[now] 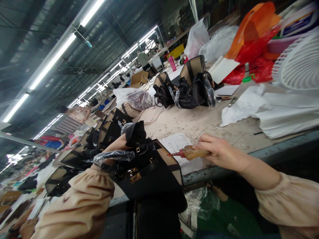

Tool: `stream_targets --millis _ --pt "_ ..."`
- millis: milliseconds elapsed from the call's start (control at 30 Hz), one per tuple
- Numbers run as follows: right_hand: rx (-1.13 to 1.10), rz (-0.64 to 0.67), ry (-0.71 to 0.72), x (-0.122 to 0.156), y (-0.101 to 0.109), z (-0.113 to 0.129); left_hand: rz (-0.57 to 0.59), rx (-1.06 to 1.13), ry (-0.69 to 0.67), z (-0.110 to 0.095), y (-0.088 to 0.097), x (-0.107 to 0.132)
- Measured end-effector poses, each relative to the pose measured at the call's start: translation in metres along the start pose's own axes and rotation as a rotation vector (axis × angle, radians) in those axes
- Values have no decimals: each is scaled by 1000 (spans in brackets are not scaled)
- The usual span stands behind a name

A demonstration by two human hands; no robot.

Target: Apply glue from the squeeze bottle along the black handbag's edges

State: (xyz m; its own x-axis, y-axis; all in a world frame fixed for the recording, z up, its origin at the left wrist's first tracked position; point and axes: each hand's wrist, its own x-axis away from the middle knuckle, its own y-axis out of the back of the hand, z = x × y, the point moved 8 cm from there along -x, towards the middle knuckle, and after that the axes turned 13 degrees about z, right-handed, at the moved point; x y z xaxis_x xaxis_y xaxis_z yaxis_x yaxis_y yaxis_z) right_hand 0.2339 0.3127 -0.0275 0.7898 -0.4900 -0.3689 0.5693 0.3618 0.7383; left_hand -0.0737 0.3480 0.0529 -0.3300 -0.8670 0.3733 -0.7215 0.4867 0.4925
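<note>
My right hand (216,151) is wrapped round an amber glue bottle (195,152). The bottle's red nozzle points left, close to the beige side edge of a black handbag (152,177). That bag stands tilted at the table's front edge, with gold-coloured hardware on its front and a plastic-wrapped handle (113,156). My left forearm passes by the handle, and my left hand (118,144) reaches in at the bag's gathered black top. Black cloth hides its fingers, so their grip cannot be made out. Beneath the nozzle lies a white sheet (178,141).
More black bags (191,89) stand at the back of the worktable (171,121), and others (107,129) line up at left. White sheeting (271,109) and a white fan (299,63) are at right. Another person's hands (26,227) show at lower left.
</note>
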Motion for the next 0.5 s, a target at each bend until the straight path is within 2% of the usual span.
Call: stream_targets --millis 167,333,500 --pt "1 117 -52 0 -12 -5 7 45 4 0 -5 2" --pt "-10 224 -127 2 -24 -8 -2 24 0 -18 -11 6" --pt "-53 260 -185 5 -26 -7 -51 -17 -4 -30 -13 11"
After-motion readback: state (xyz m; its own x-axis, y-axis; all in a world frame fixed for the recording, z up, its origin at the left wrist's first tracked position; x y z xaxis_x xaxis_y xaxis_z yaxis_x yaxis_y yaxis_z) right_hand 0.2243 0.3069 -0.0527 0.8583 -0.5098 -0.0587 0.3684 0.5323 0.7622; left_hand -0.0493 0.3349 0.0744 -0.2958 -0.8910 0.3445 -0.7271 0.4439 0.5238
